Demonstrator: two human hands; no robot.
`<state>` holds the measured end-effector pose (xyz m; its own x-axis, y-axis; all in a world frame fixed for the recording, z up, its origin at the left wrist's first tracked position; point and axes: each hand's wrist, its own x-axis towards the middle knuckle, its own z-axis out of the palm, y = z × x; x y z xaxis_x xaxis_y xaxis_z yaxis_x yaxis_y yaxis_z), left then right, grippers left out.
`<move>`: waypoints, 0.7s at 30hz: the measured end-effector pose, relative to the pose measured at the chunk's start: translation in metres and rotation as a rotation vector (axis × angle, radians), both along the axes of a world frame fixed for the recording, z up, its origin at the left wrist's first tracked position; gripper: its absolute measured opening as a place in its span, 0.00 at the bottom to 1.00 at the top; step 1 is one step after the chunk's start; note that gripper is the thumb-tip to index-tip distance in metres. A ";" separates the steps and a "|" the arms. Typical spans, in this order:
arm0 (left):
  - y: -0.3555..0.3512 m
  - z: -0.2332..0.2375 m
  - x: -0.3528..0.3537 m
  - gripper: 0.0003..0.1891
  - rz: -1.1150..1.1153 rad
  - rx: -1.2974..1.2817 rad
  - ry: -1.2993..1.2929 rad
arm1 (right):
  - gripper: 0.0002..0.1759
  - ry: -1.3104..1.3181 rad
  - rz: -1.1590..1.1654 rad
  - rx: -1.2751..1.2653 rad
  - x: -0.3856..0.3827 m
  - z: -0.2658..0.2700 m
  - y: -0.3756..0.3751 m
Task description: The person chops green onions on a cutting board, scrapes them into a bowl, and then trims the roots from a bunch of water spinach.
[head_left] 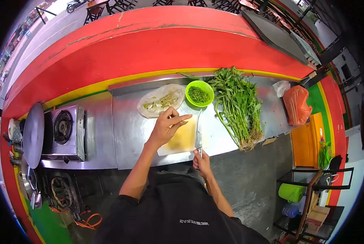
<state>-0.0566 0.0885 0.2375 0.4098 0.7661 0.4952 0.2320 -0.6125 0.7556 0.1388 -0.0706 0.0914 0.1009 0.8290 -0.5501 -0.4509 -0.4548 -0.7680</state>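
My right hand (202,161) is closed round the handle of a knife (198,134), whose blade points away from me over the right part of a white, yellow-stained cutting board (181,140). Above the board's upper left part is my left hand (169,125), its index finger stretched out to the right and fingers apart; nothing shows in it. A green bowl (210,94) of chopped greens stands behind the board. Left of the bowl lies a clear plastic bag (144,106) with cut stem pieces on it. A large bunch of leafy greens (238,101) with roots lies to the right.
A gas stove (68,132) stands on the left of the metal counter (98,134), beside a large round lid (33,135). An orange-red plastic bag (297,105) sits at the right end. Behind the counter rises a red wall (157,53). A shelf rack holds a green container (291,192).
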 end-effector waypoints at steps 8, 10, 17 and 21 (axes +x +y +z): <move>-0.014 -0.024 0.000 0.19 0.067 0.014 -0.111 | 0.12 -0.068 -0.024 0.063 -0.008 0.006 0.002; -0.025 -0.062 0.000 0.18 0.043 -0.084 -0.100 | 0.12 -0.118 -0.029 0.039 -0.008 0.002 -0.004; -0.086 -0.204 -0.021 0.20 0.030 -0.651 -0.012 | 0.12 -0.234 -0.005 0.012 0.000 -0.035 -0.041; -0.098 -0.250 -0.031 0.26 -0.016 -1.085 -0.224 | 0.14 -0.312 0.039 0.043 0.001 -0.046 -0.055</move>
<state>-0.0879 -0.0094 -0.0127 0.4089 0.8336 -0.3715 0.0211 0.3983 0.9170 0.1395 -0.1257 0.0454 0.2266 0.8572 -0.4625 -0.1735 -0.4318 -0.8851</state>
